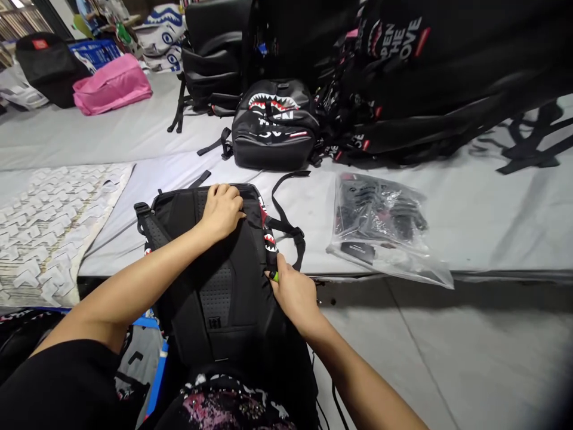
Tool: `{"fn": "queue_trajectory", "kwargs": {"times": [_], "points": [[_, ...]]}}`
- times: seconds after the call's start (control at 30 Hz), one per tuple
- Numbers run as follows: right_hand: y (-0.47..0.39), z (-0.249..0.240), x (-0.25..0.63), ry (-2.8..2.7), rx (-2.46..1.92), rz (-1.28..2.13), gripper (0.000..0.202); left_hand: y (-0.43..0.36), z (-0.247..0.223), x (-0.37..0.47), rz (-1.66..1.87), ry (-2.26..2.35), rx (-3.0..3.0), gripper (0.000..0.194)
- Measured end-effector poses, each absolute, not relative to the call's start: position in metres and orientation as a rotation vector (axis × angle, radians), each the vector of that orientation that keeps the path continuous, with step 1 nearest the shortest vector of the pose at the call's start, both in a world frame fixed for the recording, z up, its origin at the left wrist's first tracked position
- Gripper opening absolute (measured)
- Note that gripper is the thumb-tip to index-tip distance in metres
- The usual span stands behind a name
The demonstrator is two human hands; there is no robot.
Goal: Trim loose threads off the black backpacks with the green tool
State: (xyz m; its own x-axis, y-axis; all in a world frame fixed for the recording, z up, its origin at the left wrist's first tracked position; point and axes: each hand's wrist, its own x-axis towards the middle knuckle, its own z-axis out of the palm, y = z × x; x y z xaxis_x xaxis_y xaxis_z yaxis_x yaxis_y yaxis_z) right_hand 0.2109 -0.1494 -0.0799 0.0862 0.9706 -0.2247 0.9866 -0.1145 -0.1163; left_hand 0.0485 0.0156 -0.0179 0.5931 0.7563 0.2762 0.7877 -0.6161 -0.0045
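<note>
A black backpack (183, 263) lies with its strap side up, over the near edge of the table and toward my lap. My left hand (222, 209) is closed at the top of its back panel, fingers curled on the fabric. At the right side of the bag, near a strip with a red and white teeth print, my right hand (293, 289) is pinched. A small bright green item (275, 276) shows at its fingertips; the rest of what it holds is hidden.
On the white table (313, 239) lie a clear plastic bag (380, 215) with dark contents, a smaller black backpack (275, 128), a pink bag (111, 83) and rows of white pieces (49, 227). Black bags (425, 77) are piled behind.
</note>
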Motion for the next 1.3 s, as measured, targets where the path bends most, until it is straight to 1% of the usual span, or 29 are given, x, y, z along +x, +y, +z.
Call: {"fn": "queue_trajectory", "kwargs": {"times": [0.07, 0.2, 0.27, 0.33, 0.37, 0.4, 0.5, 0.53, 0.57, 0.6, 0.67, 0.7, 0.73, 0.83, 0.93, 1.03, 1.17, 1.23, 1.3], "points": [[-0.149, -0.082, 0.213, 2.057, 2.265, -0.39, 0.045, 0.015, -0.024, 0.057, -0.332, -1.386, -2.62, 0.009], [-0.148, -0.082, 0.214, 2.039, 2.262, -0.465, 0.046, 0.008, -0.037, 0.071, -0.288, -1.446, -2.565, 0.019], [-0.147, -0.082, 0.215, 2.045, 2.263, -0.496, 0.049, -0.01, -0.038, 0.072, -0.341, -1.402, -2.657, 0.018], [-0.147, -0.084, 0.217, 2.057, 2.263, -0.529, 0.052, -0.042, -0.032, 0.068, -0.304, -1.271, -2.921, 0.014], [-0.147, -0.085, 0.218, 2.06, 2.263, -0.55, 0.054, -0.061, -0.025, 0.065, -0.207, -1.17, -3.119, 0.012], [-0.147, -0.086, 0.219, 2.061, 2.263, -0.574, 0.055, -0.08, -0.017, 0.062, -0.037, -1.035, -3.358, 0.012], [-0.146, -0.087, 0.22, 2.057, 2.267, -0.624, 0.055, -0.117, 0.012, 0.055, 0.702, -0.632, -4.011, 0.024], [-0.146, -0.087, 0.22, 2.055, 2.27, -0.63, 0.055, -0.119, 0.021, 0.054, 0.786, -0.61, -4.103, 0.026], [-0.146, -0.086, 0.22, 2.054, 2.273, -0.628, 0.054, -0.114, 0.028, 0.054, 0.671, -0.714, -4.11, 0.027], [-0.146, -0.086, 0.219, 2.052, 2.277, -0.621, 0.054, -0.105, 0.032, 0.054, 0.399, -0.91, -4.009, 0.026], [-0.147, -0.085, 0.218, 2.04, 2.291, -0.607, 0.052, -0.076, 0.03, 0.053, -0.238, -1.327, -3.474, 0.023], [-0.147, -0.084, 0.218, 2.032, 2.301, -0.603, 0.051, -0.06, 0.026, 0.051, -0.428, -1.439, -3.168, 0.024], [-0.147, -0.084, 0.217, 2.025, 2.311, -0.602, 0.05, -0.045, 0.019, 0.05, -0.512, -1.482, -2.928, 0.023], [-0.147, -0.086, 0.217, 2.013, 2.329, -0.611, 0.051, -0.018, -0.007, 0.043, -0.455, -1.379, -2.616, 0.022], [-0.146, -0.088, 0.217, 2.006, 2.317, -0.629, 0.052, -0.018, -0.027, 0.038, -0.358, -1.225, -2.649, 0.018], [-0.145, -0.089, 0.218, 2.001, 2.306, -0.652, 0.054, -0.024, -0.032, 0.038, -0.434, -1.254, -2.667, 0.017], [-0.144, -0.089, 0.218, 1.992, 2.308, -0.681, 0.056, -0.022, -0.031, 0.041, -0.504, -1.378, -2.555, 0.022], [-0.144, -0.089, 0.219, 1.986, 2.313, -0.698, 0.057, -0.021, -0.033, 0.041, -0.485, -1.315, -2.672, 0.017], [-0.144, -0.09, 0.219, 1.981, 2.323, -0.708, 0.058, -0.022, -0.035, 0.039, -0.585, -1.265, -2.784, 0.017]]}}
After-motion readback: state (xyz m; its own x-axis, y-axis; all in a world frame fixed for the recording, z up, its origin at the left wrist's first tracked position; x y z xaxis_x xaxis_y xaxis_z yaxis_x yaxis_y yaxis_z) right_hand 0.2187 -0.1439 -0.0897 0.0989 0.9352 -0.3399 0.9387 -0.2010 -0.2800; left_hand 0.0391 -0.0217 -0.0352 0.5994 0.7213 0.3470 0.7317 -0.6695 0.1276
